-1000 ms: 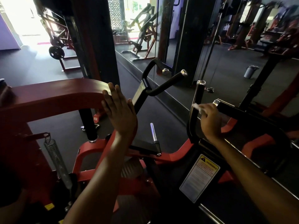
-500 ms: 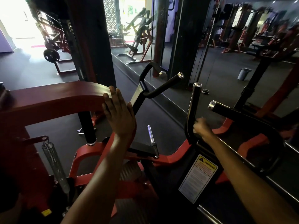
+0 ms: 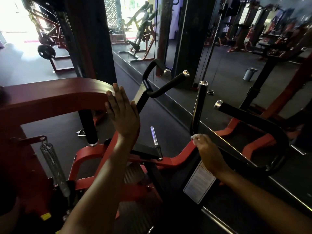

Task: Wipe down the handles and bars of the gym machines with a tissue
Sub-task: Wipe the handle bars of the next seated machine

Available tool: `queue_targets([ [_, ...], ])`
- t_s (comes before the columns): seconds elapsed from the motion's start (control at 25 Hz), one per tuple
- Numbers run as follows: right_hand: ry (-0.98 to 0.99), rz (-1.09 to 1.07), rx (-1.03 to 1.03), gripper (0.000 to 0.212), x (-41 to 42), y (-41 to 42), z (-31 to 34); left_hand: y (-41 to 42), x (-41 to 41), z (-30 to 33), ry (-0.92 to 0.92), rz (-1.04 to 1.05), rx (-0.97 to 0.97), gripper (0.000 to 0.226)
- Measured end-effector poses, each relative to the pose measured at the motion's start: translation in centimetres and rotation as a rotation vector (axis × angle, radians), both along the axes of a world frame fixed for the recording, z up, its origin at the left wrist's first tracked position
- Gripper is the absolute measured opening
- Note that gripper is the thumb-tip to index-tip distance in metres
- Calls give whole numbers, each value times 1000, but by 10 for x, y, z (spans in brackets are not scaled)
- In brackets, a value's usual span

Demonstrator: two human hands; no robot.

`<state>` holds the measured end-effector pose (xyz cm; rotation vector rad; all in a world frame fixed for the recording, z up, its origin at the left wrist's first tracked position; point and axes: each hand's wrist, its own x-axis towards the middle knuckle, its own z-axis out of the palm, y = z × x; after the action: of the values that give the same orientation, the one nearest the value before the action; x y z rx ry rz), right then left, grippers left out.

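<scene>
Tissue (image 3: 194,136), soft, light and easily torn, shows as a white scrap bunched in the right hand (image 3: 208,153), gripped against the black handle bar (image 3: 196,114) low at its bend; left hand (image 3: 124,114) rests flat on the red pad (image 3: 55,97).

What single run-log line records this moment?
left hand: flat on red frame | right hand: holds tissue at black handle base

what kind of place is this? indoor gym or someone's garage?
Almost certainly a commercial gym. A red plate-loaded machine with black grip handles fills the foreground, a weight plate sits on another machine near the doorway, and a wall mirror reflects rows of further machines.
</scene>
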<state>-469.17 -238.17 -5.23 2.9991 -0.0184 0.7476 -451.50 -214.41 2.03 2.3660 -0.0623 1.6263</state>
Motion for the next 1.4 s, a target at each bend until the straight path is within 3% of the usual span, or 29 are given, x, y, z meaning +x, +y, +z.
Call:
queue_targets([
  [0.12,132,171,-363,22,8,7,4,1,-2,-2,22,14,15,57],
  [0.28,265,327,-469,9,51,-2,38,6,-6,1,22,-17,19,57],
  [0.36,342,424,-396,5,39,-24,39,7,-8,1,17,-41,26,59],
  [0.48,339,424,-1,13,-2,-39,34,8,-8,0,26,-79,8,58],
  [0.52,251,322,193,14,-4,-38,28,7,-7,-2,27,-85,0,59],
  [0.6,66,-98,638,14,19,-39,26,6,-6,-1,42,-86,-8,60],
  [0.68,338,-425,935,18,47,-49,35,6,-5,-1,53,-91,-7,60],
  [0.76,743,-471,1200,22,57,-51,44,6,-5,-1,55,-104,-7,59],
  [0.8,790,-448,1336,22,56,-51,49,6,-5,-1,58,-107,-11,58],
  [0.88,613,-412,1589,23,60,-55,62,5,-4,-3,68,-92,-12,56],
  [1.0,-30,-171,2122,15,85,-63,80,3,-3,-4,68,-91,-31,54],
  [1.08,-254,-34,2047,16,102,-60,76,3,-4,-4,63,-110,-37,53],
  [1.16,-267,-38,1875,29,102,-48,65,3,-4,-6,56,-102,-37,53],
  [1.24,-137,-92,1731,27,81,-39,66,2,-2,-5,51,-102,-46,53],
  [1.32,142,-198,1484,22,59,-41,67,1,-1,-6,32,-91,-46,53],
  [1.4,296,-277,1100,19,48,-31,77,1,-1,-6,37,-84,-44,53],
])
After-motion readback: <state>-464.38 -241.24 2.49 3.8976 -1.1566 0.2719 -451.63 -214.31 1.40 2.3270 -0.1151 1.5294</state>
